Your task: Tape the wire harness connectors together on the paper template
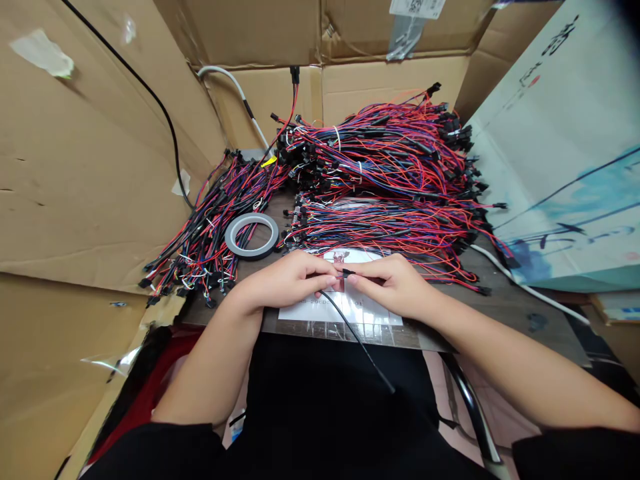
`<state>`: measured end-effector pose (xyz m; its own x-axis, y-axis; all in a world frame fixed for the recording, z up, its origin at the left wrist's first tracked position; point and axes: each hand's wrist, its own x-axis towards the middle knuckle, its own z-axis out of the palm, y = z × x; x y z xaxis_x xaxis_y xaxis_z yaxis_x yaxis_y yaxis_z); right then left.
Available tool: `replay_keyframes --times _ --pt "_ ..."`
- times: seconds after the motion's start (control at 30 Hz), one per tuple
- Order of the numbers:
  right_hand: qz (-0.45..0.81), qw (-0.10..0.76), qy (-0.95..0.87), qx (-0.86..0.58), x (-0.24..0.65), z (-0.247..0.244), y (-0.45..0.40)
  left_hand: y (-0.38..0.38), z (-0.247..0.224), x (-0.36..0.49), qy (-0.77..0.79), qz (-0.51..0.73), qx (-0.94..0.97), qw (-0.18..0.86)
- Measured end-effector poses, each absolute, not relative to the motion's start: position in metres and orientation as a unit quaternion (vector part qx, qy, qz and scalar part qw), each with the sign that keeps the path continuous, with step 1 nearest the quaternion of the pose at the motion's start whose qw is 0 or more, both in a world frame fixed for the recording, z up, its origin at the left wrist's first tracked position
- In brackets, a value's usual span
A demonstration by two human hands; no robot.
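Note:
Over the front of the table, my left hand (303, 280) is closed, thumb and fingers pinching a thin wire harness. A black cable (353, 330) of it hangs from under that hand, its free end down in front of the dark clothing. My right hand (395, 283) pinches the same harness from the other side, fingertips almost touching the left ones. Between the fingertips shows a small black piece (346, 273); whether it is tape or a connector I cannot tell. Beneath both hands lies a white printed sheet (300, 313), partly covered. A roll of tape (251, 235) rests left of them.
Large bundles of red, blue and black wire harnesses (385, 153) are stacked behind the hands. Another pile of harnesses (205, 233) lies at left. Cardboard walls (100, 133) enclose the left and back, with a pale printed panel (575, 153) at right. A white cable (530, 293) crosses the table's right side.

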<state>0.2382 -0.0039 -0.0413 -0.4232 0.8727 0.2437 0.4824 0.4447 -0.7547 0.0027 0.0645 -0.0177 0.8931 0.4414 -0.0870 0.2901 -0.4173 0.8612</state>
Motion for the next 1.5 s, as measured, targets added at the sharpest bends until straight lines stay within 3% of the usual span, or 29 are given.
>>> replay_keyframes --times 0.4,0.7,1.07,1.5 --pt "0.357 0.315 -0.759 -0.444 0.238 -0.041 -0.002 0.064 -0.017 0.005 0.217 0.080 0.850 0.473" --pt "0.271 0.300 -0.795 -0.453 0.238 -0.041 -0.006 0.063 -0.016 0.006 0.246 0.099 0.815 0.515" --pt "0.207 0.320 -0.793 -0.475 0.236 -0.045 -0.007 0.056 -0.027 0.018 0.302 0.154 0.648 0.682" --pt "0.134 0.279 -0.827 -0.469 0.233 -0.046 -0.013 0.061 0.002 0.008 0.280 0.062 0.824 0.488"
